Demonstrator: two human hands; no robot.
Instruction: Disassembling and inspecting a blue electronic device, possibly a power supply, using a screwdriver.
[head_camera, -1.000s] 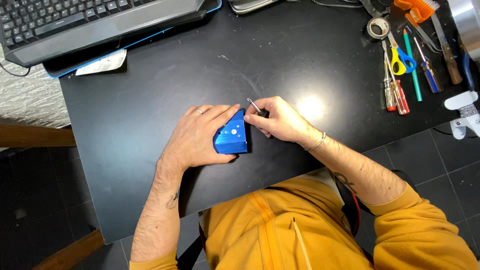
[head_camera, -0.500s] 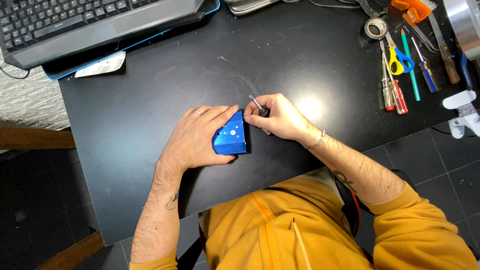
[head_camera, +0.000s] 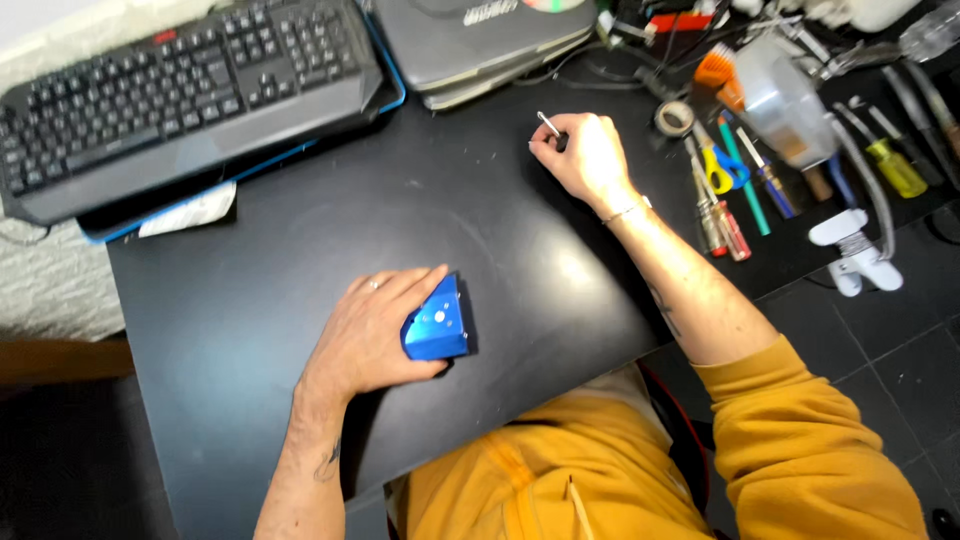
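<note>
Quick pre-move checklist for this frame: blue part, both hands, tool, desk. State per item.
1. Blue wedge-shaped part secured: ok, left hand cups it against the black desk.
2. Part face with small holes visible: ok, it faces up.
3. Tool in grasp: ok, right hand pinches a thin metal tool.
4. Tool tip type: cannot tell, too small.
5. Tool lined up with the part: not ok, the right hand is up near the laptop, well apart from the part.
6. Path between the hands: ok, bare desk; screwdrivers lie off to the right.
</note>
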